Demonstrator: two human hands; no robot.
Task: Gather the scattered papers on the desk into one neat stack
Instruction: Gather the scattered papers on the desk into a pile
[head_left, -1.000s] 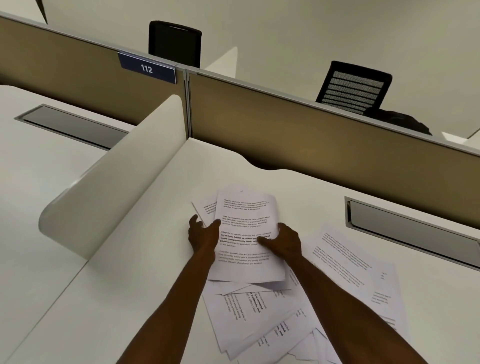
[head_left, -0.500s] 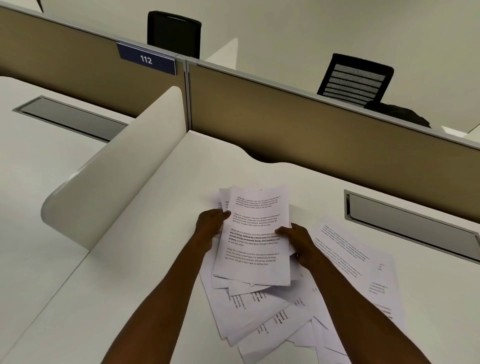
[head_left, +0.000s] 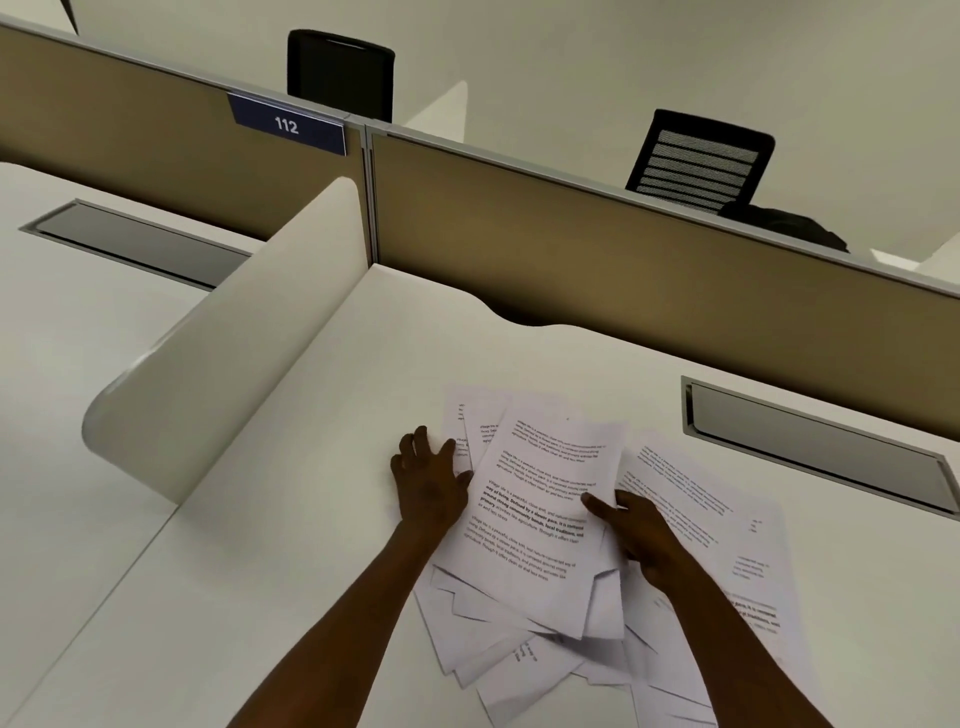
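Two bare forearms reach in from the near edge over a white tabletop (head_left: 270, 571) strewn with printed papers (head_left: 498, 639), the nearest sheets fanned out in a loose, overlapping heap between the arms. On top of the heap lies a full page of text, the top sheet (head_left: 540, 509), tilted slightly to the right. The right hand (head_left: 641, 540) grips this sheet at its right edge, thumb pressed on the printed face and the fingers (head_left: 597, 506) curled under it. The left hand (head_left: 428, 483) lies flat and spread against the left side of the pile, fingers released and extended, its thumb touching the edge of the top sheet. More pages (head_left: 706, 525) spread to the right of the right hand, partly under the forearm, and the corners of two or three further sheets (head_left: 475, 415) poke out beyond the top sheet on the far side. A grey recessed cable tray (head_left: 821, 447) sits in the tabletop to the far right of the papers, and a curved white divider (head_left: 228, 358) rises on the left, separating this place from the neighbouring desk. Beyond, a tan partition (head_left: 623, 270) runs across the scene, bearing a dark blue plate (head_left: 287, 124) numbered 112. Two black office chairs (head_left: 701, 161) show above the partition at the far side.
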